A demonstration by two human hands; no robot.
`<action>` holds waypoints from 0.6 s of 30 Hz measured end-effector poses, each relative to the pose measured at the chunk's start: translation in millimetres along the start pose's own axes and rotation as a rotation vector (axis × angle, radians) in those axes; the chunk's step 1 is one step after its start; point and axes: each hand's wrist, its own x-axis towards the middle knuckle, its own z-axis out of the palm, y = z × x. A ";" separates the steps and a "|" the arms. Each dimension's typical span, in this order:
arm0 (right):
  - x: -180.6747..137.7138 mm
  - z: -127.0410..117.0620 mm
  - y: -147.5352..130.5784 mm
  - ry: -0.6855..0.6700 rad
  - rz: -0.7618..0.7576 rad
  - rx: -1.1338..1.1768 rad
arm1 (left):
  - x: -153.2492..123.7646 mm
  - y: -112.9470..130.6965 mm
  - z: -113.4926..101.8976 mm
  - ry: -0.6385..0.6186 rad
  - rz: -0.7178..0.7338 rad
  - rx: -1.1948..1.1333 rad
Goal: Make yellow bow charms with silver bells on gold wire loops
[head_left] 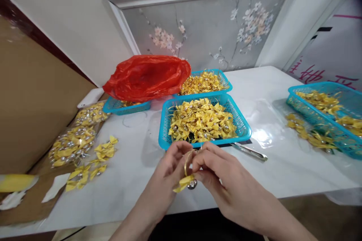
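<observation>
My left hand (169,169) and my right hand (217,175) meet just in front of a blue basket (164,141). Both pinch one small yellow ribbon bow with a silver bell (189,182) and a thin gold loop rising from it. The basket is heaped with many similar yellow bows (201,120). Fingers of both hands are closed around the bow's loop and ribbon.
A red plastic bag (147,76) lies over another blue basket (126,107); a further basket of bows (204,81) stands behind. At the right is a blue basket (325,111) with loose bows beside it. Bagged and loose bows (85,147) lie left. Metal tweezers (249,151) rest by the basket.
</observation>
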 end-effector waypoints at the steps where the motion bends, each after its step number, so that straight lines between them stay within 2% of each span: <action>1: -2.0 -0.3 -0.7 0.002 0.020 -0.018 | -3.1 -1.1 -4.7 0.058 0.068 0.070; 3: -5.3 -1.3 -3.1 -0.005 0.052 -0.046 | -12.3 -3.1 -13.3 0.143 0.168 0.128; 6: -5.8 -2.1 -7.7 -0.024 0.069 -0.089 | -30.0 -4.1 -19.1 0.093 0.307 0.135; 8: -3.3 -1.5 -9.9 -0.041 0.073 -0.107 | -39.3 -3.5 -17.9 0.094 0.362 0.224; 11: 0.0 0.4 -9.9 -0.027 0.067 -0.051 | -43.6 -3.6 -14.1 0.145 0.343 0.300; 15: -3.6 4.0 -3.5 0.117 0.069 0.082 | -38.2 -9.4 -14.9 0.142 0.321 0.172; 18: -8.7 8.3 2.3 0.147 0.150 0.155 | -35.6 -15.2 -17.4 0.109 0.361 0.098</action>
